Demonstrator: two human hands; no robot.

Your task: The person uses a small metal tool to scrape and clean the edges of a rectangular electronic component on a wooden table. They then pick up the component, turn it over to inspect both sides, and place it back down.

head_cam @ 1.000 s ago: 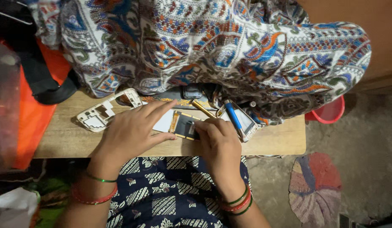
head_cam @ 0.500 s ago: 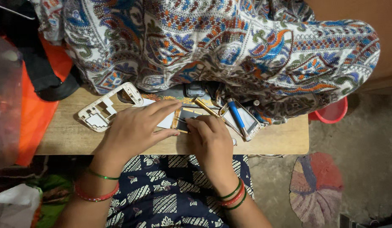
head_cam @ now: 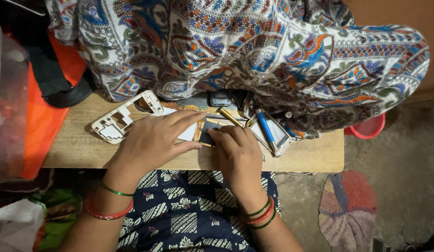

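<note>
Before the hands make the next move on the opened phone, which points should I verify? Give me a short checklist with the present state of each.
1. Left hand rests flat on the opened phone, pinning it: ok.
2. Right hand has fingertips on the phone's dark part: ok.
3. Phone lies fully on the wooden board: ok.
4. White phone frame sits apart from the hands: ok.
5. Blue-handled tool lies free beside the right hand: ok.
6. Loose screws or small parts under the hands: cannot tell, hidden.

free: bare wooden board (head_cam: 310, 158) right end | blocked: patterned cloth (head_cam: 254, 51) overhangs far edge | left: white phone frame (head_cam: 121, 122)
</note>
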